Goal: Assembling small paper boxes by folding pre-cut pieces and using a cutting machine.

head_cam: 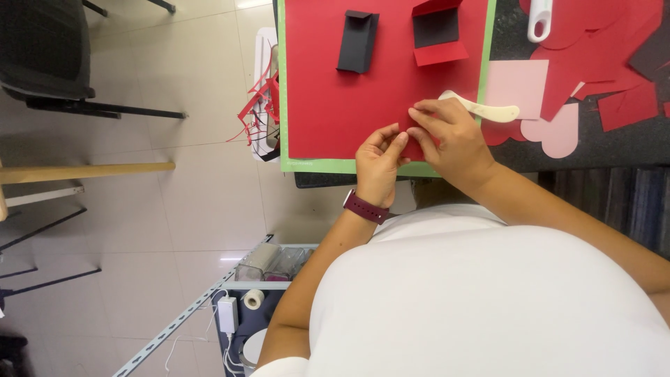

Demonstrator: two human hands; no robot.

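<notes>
Centrally, just above mid-frame, both hands meet over the lower edge of a red sheet (349,84) lying on a green mat (335,165). The left hand (379,164), with a maroon band (364,207) on its wrist, pinches a small fold of the red paper between thumb and fingertips. The right hand (450,136) presses its curled fingers on the same fold, touching the left fingertips, while a cream bone folder (488,109) sticks out from under it towards the right. Higher on the sheet sit a black folded piece (357,42) and, right of it, a red-and-black folded piece (437,31). At the upper right of the frame, pink squares and hearts (537,105) and red offcuts (600,49) cover the dark surface (600,150). Red strips (259,105) hang off the mat's left edge.
</notes>
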